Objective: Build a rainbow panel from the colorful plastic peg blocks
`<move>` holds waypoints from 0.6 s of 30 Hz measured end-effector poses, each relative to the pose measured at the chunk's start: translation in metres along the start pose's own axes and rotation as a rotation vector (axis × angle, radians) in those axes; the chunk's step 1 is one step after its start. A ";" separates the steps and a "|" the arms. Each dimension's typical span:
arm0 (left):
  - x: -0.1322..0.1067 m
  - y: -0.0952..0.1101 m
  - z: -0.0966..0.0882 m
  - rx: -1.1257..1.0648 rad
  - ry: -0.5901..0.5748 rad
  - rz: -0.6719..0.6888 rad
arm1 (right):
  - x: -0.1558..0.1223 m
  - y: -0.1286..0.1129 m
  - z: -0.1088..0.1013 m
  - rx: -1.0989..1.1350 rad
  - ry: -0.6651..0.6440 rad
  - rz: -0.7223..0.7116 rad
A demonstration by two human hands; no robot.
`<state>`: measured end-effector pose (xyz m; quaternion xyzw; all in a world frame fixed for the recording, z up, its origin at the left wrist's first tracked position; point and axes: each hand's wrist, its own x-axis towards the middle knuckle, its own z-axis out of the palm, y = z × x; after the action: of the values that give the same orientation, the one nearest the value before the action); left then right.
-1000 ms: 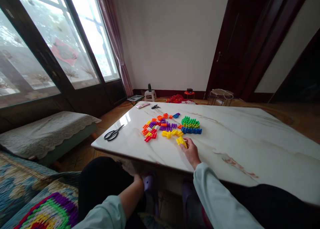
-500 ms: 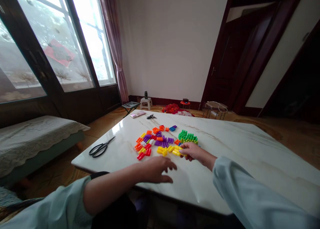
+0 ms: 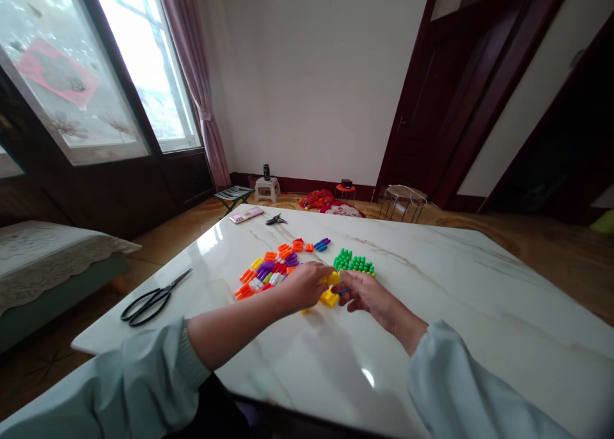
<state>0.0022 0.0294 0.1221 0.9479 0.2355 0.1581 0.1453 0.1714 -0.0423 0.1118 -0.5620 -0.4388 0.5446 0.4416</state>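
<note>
The left hand (image 3: pixel 304 287) and the right hand (image 3: pixel 368 295) are near each other over the bench (image 3: pixel 446 298). The grip of each is closed on the yellow pieces (image 3: pixel 330 297), which are between them. The green pieces (image 3: pixel 354 263) are just behind; the black scissors (image 3: pixel 164 292) lie well apart, to the left.

Yellow plastic pieces (image 3: pixel 330 297) — small, partly hidden — between left hand (image 3: pixel 306 284) and right hand (image 3: pixel 368 292).

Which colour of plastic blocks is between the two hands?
The glossy yellow plastic blocks, between left hand and right hand; the green plastic blocks lie beyond the right hand, the orange plastic blocks beyond the left forearm.
</note>
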 end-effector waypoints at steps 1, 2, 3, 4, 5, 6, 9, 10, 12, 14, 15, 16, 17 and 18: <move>0.002 0.000 0.001 -0.042 -0.004 -0.042 | 0.001 0.001 -0.002 -0.126 0.056 -0.081; 0.004 0.000 0.002 -0.084 -0.004 -0.083 | 0.001 0.001 -0.004 -0.248 0.117 -0.171; 0.005 0.001 0.004 -0.125 0.000 -0.117 | 0.002 0.002 -0.005 -0.349 0.169 -0.256; 0.006 0.003 0.006 -0.165 0.007 -0.143 | 0.002 0.003 -0.005 -0.423 0.206 -0.325; 0.006 0.004 0.008 -0.201 0.012 -0.160 | 0.003 0.004 -0.006 -0.467 0.225 -0.375; 0.006 0.006 0.009 -0.232 0.010 -0.168 | 0.004 0.005 -0.006 -0.487 0.234 -0.404; 0.007 0.008 0.012 -0.279 -0.016 -0.166 | 0.007 0.008 -0.008 -0.473 0.227 -0.425; 0.007 0.007 0.013 -0.284 -0.015 -0.161 | 0.009 0.010 -0.008 -0.459 0.217 -0.423; 0.008 0.004 0.014 -0.289 -0.006 -0.153 | 0.011 0.013 -0.009 -0.433 0.205 -0.419; 0.009 0.001 0.014 -0.297 0.002 -0.162 | 0.013 0.016 -0.009 -0.425 0.222 -0.429; 0.009 -0.001 0.015 -0.297 0.004 -0.177 | 0.014 0.017 -0.008 -0.427 0.238 -0.440; 0.010 -0.002 0.015 -0.295 0.003 -0.193 | 0.014 0.018 -0.007 -0.430 0.256 -0.455; 0.011 -0.004 0.015 -0.289 -0.001 -0.209 | 0.014 0.018 -0.006 -0.434 0.273 -0.470; 0.011 -0.005 0.015 -0.279 -0.013 -0.223 | 0.013 0.018 -0.005 -0.434 0.288 -0.484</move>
<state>0.0151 0.0364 0.1096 0.8876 0.3139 0.1661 0.2934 0.1774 -0.0334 0.0916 -0.5935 -0.5981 0.2334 0.4854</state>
